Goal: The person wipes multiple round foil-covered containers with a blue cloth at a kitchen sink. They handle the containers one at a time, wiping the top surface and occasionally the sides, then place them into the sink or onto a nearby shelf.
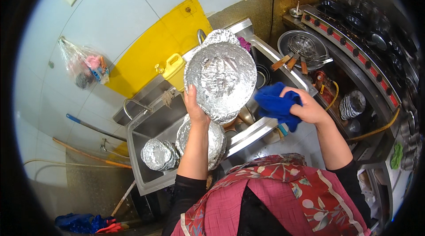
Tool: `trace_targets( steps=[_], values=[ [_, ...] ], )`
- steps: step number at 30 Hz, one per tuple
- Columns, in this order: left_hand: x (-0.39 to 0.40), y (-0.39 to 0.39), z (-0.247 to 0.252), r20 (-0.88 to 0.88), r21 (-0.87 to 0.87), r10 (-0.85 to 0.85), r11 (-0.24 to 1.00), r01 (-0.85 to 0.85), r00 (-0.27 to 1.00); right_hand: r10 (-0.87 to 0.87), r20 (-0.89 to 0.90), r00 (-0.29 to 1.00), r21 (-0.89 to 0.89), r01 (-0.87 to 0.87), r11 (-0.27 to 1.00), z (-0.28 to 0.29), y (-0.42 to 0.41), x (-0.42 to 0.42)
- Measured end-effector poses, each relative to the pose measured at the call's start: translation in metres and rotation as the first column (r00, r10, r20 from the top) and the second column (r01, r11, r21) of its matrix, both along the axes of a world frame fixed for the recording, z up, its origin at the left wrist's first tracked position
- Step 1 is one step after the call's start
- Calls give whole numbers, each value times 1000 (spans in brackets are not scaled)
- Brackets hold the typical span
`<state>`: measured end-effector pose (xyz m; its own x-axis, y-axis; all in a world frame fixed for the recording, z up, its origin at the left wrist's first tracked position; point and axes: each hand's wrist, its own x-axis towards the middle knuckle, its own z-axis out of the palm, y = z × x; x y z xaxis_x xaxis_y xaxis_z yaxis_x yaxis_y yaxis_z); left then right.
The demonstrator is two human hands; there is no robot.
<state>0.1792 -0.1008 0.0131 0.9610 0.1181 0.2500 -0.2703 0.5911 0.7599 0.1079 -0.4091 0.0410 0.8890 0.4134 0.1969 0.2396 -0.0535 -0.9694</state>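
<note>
My left hand grips the lower left edge of a large round pan covered in crinkled foil, tilted up above the sink. To its right, my right hand holds a bunched blue cloth, which is apart from the foil surface. Below my left wrist, a stack of foil-covered pans stands at the sink's edge. Beside it in the left basin lies a stack of smaller foil-covered bowls. What lies behind the raised pan is mostly hidden.
The steel sink has a curved faucet. Behind it stands a yellow jug. At the right, wire strainers lie in a metal basin beside a gas stove. Another foil-covered stack sits on the lower counter.
</note>
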Motion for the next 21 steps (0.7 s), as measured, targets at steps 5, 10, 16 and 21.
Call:
trace_targets(
  steps=[5,10,16,21],
  values=[
    [-12,-31,6,-36,15,42,999,-41,998,185,493,850,-365,9,931,6,74,11],
    [-9,-22,10,-170,-236,-146,966,104,974,147,728,670,-433,283,856,-24,90,14],
    [-2,-22,11,-222,-307,-138,949,65,965,28,787,616,-157,156,975,-10,71,12],
    [1,-9,16,-159,-340,-26,940,-30,987,-97,-401,911,686,369,627,-34,44,-9]
  ],
)
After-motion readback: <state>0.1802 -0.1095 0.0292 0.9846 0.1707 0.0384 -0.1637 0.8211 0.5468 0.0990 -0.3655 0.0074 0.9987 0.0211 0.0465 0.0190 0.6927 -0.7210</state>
